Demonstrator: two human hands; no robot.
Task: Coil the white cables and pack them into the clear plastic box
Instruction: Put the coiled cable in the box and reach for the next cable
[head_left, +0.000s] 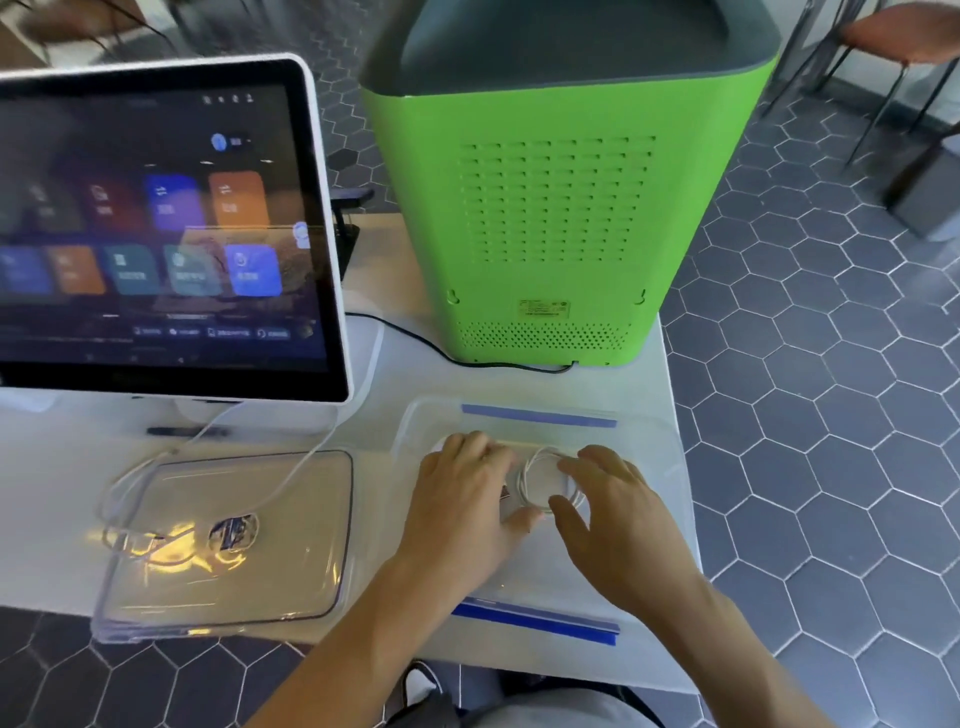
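A clear plastic box (655, 431) with blue clips on its far and near sides lies open on the white table, right of centre. Inside it sits a coiled white cable (540, 480). My left hand (465, 499) holds the coil's left side, thumb at its near edge. My right hand (608, 512) grips the coil's right side with spread fingers. A second, loose white cable (296, 465) runs from under the monitor across the clear lid (234, 566) at the left.
A white-framed touchscreen monitor (156, 223) stands at the back left. A tall green machine (545, 208) stands behind the box, with a black cord (415, 338) trailing from it. The table's right edge is close to the box; tiled floor lies beyond.
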